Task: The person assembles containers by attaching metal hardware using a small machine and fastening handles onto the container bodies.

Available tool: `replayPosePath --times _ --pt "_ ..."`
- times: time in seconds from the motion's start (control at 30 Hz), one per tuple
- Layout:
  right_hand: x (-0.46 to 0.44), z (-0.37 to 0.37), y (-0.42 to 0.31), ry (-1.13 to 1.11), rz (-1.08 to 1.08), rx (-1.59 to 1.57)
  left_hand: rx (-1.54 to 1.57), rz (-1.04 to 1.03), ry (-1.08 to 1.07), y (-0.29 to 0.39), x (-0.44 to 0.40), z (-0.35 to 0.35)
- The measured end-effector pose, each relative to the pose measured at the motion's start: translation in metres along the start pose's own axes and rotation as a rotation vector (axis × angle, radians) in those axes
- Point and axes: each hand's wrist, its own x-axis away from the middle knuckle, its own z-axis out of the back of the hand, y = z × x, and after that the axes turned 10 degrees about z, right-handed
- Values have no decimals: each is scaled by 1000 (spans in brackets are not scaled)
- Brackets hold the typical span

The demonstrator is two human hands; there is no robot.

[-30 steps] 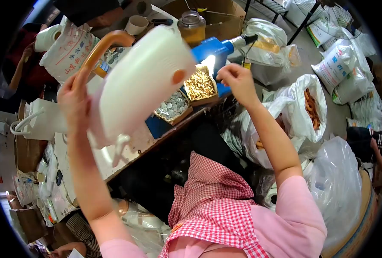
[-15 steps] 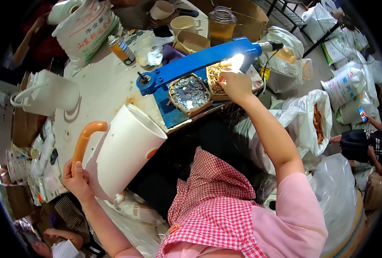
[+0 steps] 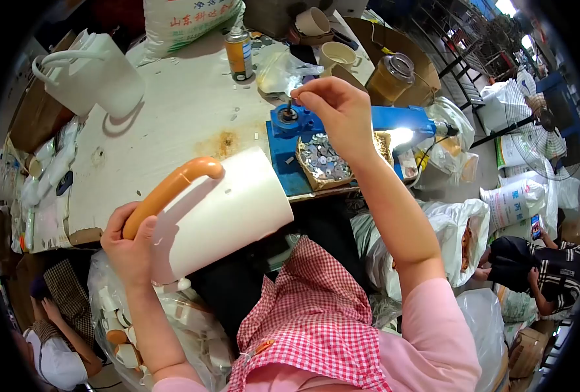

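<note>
My left hand (image 3: 128, 247) is wrapped around the orange handle (image 3: 171, 193) of a white plastic pitcher (image 3: 231, 219), which lies tilted at the table's front edge. My right hand (image 3: 342, 114) is closed in a pinch, its fingertips beside the metal post at the end of a blue machine arm (image 3: 394, 117). What the fingertips hold is too small to make out. Below my right wrist, a cardboard box (image 3: 317, 185) contains flat silver metal pieces (image 3: 322, 158). The box of small brass-coloured parts is mostly hidden behind my forearm.
On the table (image 3: 179, 98) stand a white jug (image 3: 100, 75), an orange spray can (image 3: 239, 55) and a lidded jar (image 3: 391, 77). White sacks (image 3: 463, 225) line the right side. A bag of plastic parts (image 3: 123, 340) sits lower left. Other people are at both sides.
My right hand has left the box of brass-coloured parts and moved left to the machine's post. The pitcher has tipped further toward horizontal, its handle now uppermost. My view has shifted.
</note>
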Motion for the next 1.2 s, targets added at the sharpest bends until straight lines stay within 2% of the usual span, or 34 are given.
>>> replayPosePath --times 0.17,0.2,0.33,0.43,0.47,0.57,0.63,0.67,0.73,0.8,0.87,0.93,1.07,1.2 --pt "-12 -3 10 -143 -67 -99 51 29 22 -17 0 8" --pt "-13 -1 10 -147 -71 -94 28 -18 41 -21 -2 8" --pt "-19 1 -1 -231 -83 32 29 -50 71 -28 -7 9" --pt "-25 4 -8 -376 -92 188 2 -67 80 -28 -6 9" --pt "-24 3 -11 -363 -116 170 -7 -58 55 -26 -4 10" --pt "-9 8 -2 -323 -4 107 30 38 75 -21 -3 9" --pt "12 6 -9 32 21 2 70 40 86 -24 -3 10" --pt "28 13 -6 34 19 1 67 41 83 -23 -3 11" --pt "60 37 15 -113 -283 91 72 25 80 -21 -1 10" --pt "78 41 42 -252 -295 557 73 34 92 -21 0 8" --pt "84 39 69 -262 -84 839 70 30 94 -19 -3 6" --pt "79 32 78 -331 -10 988 65 31 78 -19 -2 6" --pt "75 29 89 -346 -32 1039 11 31 91 -19 1 5" --pt "86 35 79 -287 77 992 11 17 92 -22 3 8"
